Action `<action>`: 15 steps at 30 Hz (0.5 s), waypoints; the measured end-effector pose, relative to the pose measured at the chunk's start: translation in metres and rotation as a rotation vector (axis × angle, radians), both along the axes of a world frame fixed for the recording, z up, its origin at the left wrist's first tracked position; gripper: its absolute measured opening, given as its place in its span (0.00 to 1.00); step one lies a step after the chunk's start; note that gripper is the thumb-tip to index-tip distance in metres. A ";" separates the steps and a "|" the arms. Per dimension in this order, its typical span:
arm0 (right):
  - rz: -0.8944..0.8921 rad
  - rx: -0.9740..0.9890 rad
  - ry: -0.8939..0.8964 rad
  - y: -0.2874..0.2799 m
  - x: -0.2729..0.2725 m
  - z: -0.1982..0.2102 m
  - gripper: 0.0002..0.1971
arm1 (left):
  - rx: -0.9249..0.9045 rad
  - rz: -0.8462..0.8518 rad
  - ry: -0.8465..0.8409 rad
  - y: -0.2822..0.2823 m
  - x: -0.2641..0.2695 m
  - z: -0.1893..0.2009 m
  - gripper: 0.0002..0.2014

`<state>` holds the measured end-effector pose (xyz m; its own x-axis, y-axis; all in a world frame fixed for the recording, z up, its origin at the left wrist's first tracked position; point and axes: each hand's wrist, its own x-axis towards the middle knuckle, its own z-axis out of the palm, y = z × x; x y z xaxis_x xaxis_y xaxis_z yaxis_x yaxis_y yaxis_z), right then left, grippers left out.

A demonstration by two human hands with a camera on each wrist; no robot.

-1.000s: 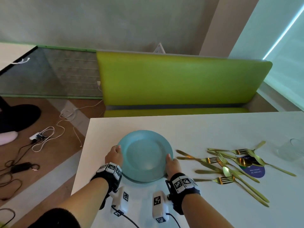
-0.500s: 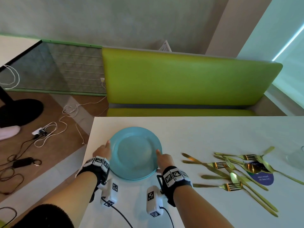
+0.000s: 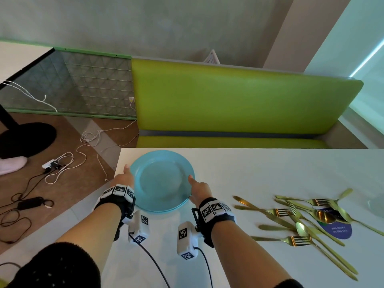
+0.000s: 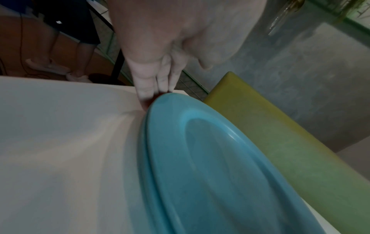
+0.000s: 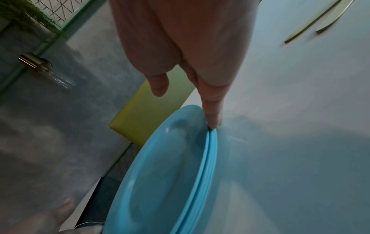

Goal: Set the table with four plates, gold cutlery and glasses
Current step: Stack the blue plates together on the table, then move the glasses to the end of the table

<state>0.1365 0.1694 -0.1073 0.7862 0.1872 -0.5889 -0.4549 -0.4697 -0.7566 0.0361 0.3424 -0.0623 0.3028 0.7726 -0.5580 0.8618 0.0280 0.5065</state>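
Observation:
A stack of light blue plates lies on the white table close to its far left corner. My left hand touches the stack's left rim with straight fingers. My right hand lies at the right rim, one straight finger against the plate edges and the thumb held off. Neither hand curls round the plates. Several pieces of gold cutlery lie in a loose pile to the right. A clear glass shows at the right edge.
A green bench runs along the table's far side. Beside the table's left edge is brown floor with loose cables and a black table base. A purple round sticker lies under the cutlery.
The plate stack has slid away from me and left, toward the table's far corner. Both hands went with it, and their fingers have straightened off the rim.

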 end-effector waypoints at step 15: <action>-0.051 0.063 0.056 -0.020 -0.001 0.011 0.18 | 0.072 0.156 -0.160 -0.004 0.011 0.008 0.33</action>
